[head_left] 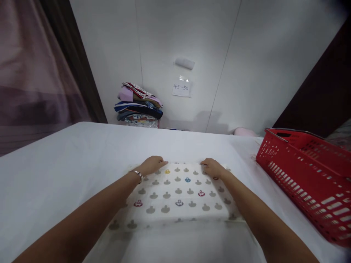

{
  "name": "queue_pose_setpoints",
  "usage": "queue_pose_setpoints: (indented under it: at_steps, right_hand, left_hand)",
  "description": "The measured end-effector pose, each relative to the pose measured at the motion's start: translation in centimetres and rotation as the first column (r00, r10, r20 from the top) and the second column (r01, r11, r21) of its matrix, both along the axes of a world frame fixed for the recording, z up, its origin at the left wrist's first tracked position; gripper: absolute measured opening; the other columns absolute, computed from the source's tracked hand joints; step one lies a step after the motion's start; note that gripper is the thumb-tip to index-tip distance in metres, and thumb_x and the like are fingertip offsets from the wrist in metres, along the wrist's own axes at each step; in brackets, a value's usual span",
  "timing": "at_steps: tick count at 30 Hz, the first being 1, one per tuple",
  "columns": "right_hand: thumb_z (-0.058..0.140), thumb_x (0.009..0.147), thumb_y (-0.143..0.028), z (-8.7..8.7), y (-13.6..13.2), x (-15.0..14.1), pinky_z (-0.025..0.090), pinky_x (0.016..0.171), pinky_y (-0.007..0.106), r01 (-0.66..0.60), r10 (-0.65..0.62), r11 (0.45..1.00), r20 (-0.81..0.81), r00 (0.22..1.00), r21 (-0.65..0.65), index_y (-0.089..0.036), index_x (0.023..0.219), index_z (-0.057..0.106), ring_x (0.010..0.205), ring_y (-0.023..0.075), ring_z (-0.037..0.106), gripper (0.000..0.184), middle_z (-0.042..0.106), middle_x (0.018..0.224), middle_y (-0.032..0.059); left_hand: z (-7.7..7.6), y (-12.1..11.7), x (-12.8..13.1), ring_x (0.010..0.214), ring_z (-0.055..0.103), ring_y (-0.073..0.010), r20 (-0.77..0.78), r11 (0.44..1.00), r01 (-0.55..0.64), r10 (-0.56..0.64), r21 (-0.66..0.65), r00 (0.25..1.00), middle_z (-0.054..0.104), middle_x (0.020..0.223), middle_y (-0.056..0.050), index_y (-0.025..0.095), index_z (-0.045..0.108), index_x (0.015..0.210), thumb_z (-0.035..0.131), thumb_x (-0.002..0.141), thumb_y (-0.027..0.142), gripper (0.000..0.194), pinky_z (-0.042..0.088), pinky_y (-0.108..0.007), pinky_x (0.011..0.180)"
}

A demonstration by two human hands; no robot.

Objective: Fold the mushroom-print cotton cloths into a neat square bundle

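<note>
A white cloth with mushroom-like prints (172, 187) lies flat on the white-covered bench (68, 157), in front of the person and between the two arms. The left hand (152, 165) and the right hand (214, 168) are both placed at its far edge, with a space between them. In each hand the grip is half curled, fingers bent and thumb pointing inward; I cannot tell if the fabric is really pinched or only pressed under the fingers.

The main risk, I think, is uneven pulling: if one hand draws more strongly than the other, the far edge can become slanted and the prints can run crooked. The cloth looks thin, so a light hold may let it slip and make wrinkles. Near the body there is a crease, and the pale area below it may be another layer; if the layers shift separately, the near edge can bunch up. The bracelet (138, 176) on the left wrist lies close to the fabric and could catch a thread. The red basket (301, 175) is well apart on the right, so a bump seems less probable
</note>
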State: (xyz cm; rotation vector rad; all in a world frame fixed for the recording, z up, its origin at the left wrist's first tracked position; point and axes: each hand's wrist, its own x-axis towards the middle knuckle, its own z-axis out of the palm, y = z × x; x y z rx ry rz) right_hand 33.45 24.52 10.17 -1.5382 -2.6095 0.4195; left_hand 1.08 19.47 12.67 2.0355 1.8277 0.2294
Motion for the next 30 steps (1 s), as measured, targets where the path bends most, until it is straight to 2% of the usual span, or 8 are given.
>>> queue_pose_setpoints:
  at_steps: [4, 9, 12, 16, 19, 24, 27, 30]
  right_hand:
    - [0.051, 0.064, -0.017, 0.6, 1.1, -0.3, 0.041, 0.086, 0.030, 0.019, -0.016, 0.995, 0.030, 0.999, -0.103, -0.017, 0.109, 0.065, 0.100, 0.0253, 0.056, 0.047, 0.061, 0.114, 0.0101]
    - [0.053, 0.065, -0.021, 1.0, 2.0, -0.6, 0.043, 0.076, 0.029, 0.029, -0.021, 0.978, 0.038, 0.999, -0.206, -0.020, 0.105, 0.064, 0.093, 0.0232, 0.058, 0.042, 0.064, 0.107, 0.0070]
    - [0.054, 0.067, -0.024, 1.3, 2.2, -0.7, 0.044, 0.070, 0.027, 0.043, -0.037, 0.966, 0.028, 0.999, -0.256, -0.020, 0.101, 0.063, 0.087, 0.0211, 0.059, 0.036, 0.064, 0.103, 0.0071]
    - [0.055, 0.071, -0.030, 1.7, 2.3, -0.6, 0.042, 0.053, 0.024, 0.055, -0.051, 0.936, 0.021, 0.998, -0.347, -0.019, 0.089, 0.063, 0.059, 0.0143, 0.056, 0.022, 0.065, 0.080, 0.0046]
    - [0.057, 0.072, -0.031, 1.8, 2.3, -0.4, 0.039, 0.048, 0.022, 0.050, -0.055, 0.920, -0.001, 0.998, -0.389, -0.019, 0.079, 0.062, 0.051, 0.0107, 0.051, 0.015, 0.062, 0.071, 0.0020]
    - [0.060, 0.070, -0.027, 1.9, 2.4, -0.3, 0.039, 0.049, 0.021, 0.053, -0.075, 0.930, -0.047, 0.996, -0.363, -0.018, 0.078, 0.061, 0.054, 0.0109, 0.052, 0.013, 0.062, 0.072, 0.0019]
    - [0.060, 0.069, -0.024, 1.7, 2.4, -0.5, 0.040, 0.056, 0.022, 0.066, -0.093, 0.959, -0.086, 0.992, -0.276, -0.018, 0.078, 0.061, 0.066, 0.0136, 0.055, 0.012, 0.063, 0.079, 0.0028]
    - [0.058, 0.071, -0.023, 1.1, 2.1, -0.7, 0.040, 0.064, 0.023, 0.098, -0.123, 0.980, -0.136, 0.983, -0.175, -0.018, 0.081, 0.061, 0.078, 0.0159, 0.056, 0.012, 0.064, 0.086, 0.0032]
  left_hand:
    - [0.6, 1.2, 1.4, 0.074, 0.059, -0.0212, 0.026, 0.991, 0.096, -0.094, -0.093, 0.995, 0.067, 0.084, -0.007, 0.018, 0.062, 0.074, 0.035, 0.080, 0.061, 0.051, 0.037, -0.028, 0.063]
    - [0.2, 2.5, 2.4, 0.071, 0.056, -0.0201, 0.130, 0.982, 0.123, -0.104, -0.141, 0.986, 0.066, 0.079, -0.006, 0.017, 0.060, 0.070, 0.041, 0.076, 0.061, 0.048, 0.037, -0.028, 0.062]
    - [-0.4, 2.7, 2.6, 0.072, 0.056, -0.0186, 0.229, 0.982, 0.149, -0.119, -0.118, 0.966, 0.066, 0.080, -0.004, 0.018, 0.062, 0.077, 0.048, 0.074, 0.053, 0.038, 0.037, -0.027, 0.062]
    - [-1.2, 2.2, 2.5, 0.073, 0.057, -0.0173, 0.278, 0.989, 0.130, -0.105, -0.072, 0.955, 0.066, 0.086, -0.003, 0.019, 0.063, 0.086, 0.045, 0.076, 0.048, 0.035, 0.039, -0.026, 0.062]
    - [-1.7, 1.8, 2.3, 0.077, 0.058, -0.0174, 0.298, 0.989, 0.144, -0.136, -0.007, 0.945, 0.067, 0.089, -0.003, 0.020, 0.063, 0.087, 0.044, 0.078, 0.045, 0.033, 0.039, -0.025, 0.064]
    - [-1.5, 1.4, 2.5, 0.085, 0.059, -0.0193, 0.203, 0.984, 0.174, -0.179, 0.043, 0.963, 0.066, 0.097, -0.005, 0.020, 0.064, 0.089, 0.045, 0.079, 0.040, 0.029, 0.041, -0.027, 0.070]
    - [-1.6, 1.1, 2.9, 0.089, 0.058, -0.0198, 0.127, 0.978, 0.139, -0.159, 0.154, 0.979, 0.065, 0.100, -0.006, 0.019, 0.063, 0.090, 0.043, 0.082, 0.035, 0.027, 0.041, -0.028, 0.075]
    - [-2.3, 0.7, 3.2, 0.089, 0.056, -0.0187, 0.087, 0.958, 0.125, -0.152, 0.259, 0.985, 0.063, 0.099, -0.005, 0.019, 0.061, 0.092, 0.039, 0.086, 0.031, 0.026, 0.040, -0.029, 0.077]
